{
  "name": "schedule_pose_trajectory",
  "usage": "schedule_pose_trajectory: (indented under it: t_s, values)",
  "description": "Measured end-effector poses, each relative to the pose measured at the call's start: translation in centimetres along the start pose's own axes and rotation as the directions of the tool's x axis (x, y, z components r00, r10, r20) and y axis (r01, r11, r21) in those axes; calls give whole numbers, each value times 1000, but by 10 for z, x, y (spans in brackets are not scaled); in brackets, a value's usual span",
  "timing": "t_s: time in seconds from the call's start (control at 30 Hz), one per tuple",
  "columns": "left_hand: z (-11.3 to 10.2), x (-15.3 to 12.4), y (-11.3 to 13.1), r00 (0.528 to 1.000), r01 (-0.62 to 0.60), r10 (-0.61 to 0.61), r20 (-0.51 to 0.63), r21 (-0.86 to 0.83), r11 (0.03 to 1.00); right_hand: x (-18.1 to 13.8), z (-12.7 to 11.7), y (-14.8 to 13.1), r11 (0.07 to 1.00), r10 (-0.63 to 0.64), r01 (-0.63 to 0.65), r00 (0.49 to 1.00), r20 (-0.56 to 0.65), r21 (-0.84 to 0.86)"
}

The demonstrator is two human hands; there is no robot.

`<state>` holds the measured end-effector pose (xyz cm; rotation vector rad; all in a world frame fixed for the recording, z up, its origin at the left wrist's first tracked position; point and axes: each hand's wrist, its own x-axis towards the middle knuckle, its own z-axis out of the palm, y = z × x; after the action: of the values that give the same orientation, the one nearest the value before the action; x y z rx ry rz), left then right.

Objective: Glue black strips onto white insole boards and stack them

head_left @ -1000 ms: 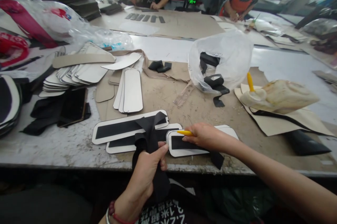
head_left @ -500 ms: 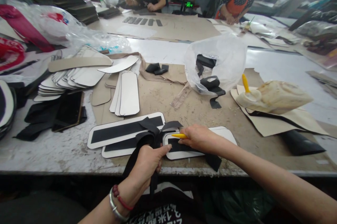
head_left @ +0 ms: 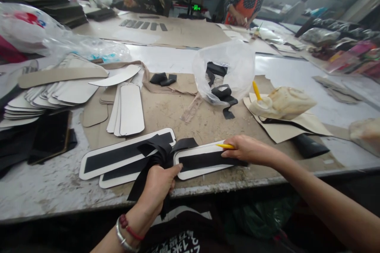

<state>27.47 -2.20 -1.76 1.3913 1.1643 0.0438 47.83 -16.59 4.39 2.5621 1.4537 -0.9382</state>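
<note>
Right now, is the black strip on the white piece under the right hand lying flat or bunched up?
Flat. The black strip lies smooth along the white piece, with the right hand on one end; the left hand grips bunched black strips.

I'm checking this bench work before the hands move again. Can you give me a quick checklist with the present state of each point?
1. Left hand grips the bunch of black fabric strips: ok.
2. Right hand presses on the black strip lying on the white rounded panel: ok.
3. Yellow pointed tool held in right hand: ok.
4. Strip lies lengthwise along the panel's middle: ok.
5. Strip bonded flat: cannot tell.
6. Panel fully on the worn grey table: ok.
</note>
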Motion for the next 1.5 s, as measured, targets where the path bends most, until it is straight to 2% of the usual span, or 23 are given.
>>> schedule_pose_trajectory:
  t_s: [0.1,0.17,0.43,0.6,0.77,1.13,1.33,1.5]
  values:
    - [-1,1,-2,999,-26,25,24,33,999,-15,1,25,993,106,-104,994,-37,47]
    - [-2,2,-3,999,-31,29,25,61,998,-19,4,33,988,154,-152,986,-61,35]
    - [-1,12,-13,1000,1,0,-7,122,993,-11,15,30,951,254,-276,954,-159,-137]
    - [-2,11,-12,1000,22,-22,0,127,992,-7,18,33,943,265,-294,947,-181,-156]
    - [-3,5,-5,998,-1,-7,57,148,989,-5,19,34,951,253,-277,952,-175,-134]
    - [-1,5,-4,999,-12,4,45,184,983,-2,17,37,958,227,-249,962,-154,-143]
    - [0,7,-9,999,20,-14,-38,172,985,-3,17,37,965,202,-227,964,-175,-135]
    - [0,3,-1,1000,-7,7,-2,205,979,-7,12,35,967,204,-225,965,-166,-123]
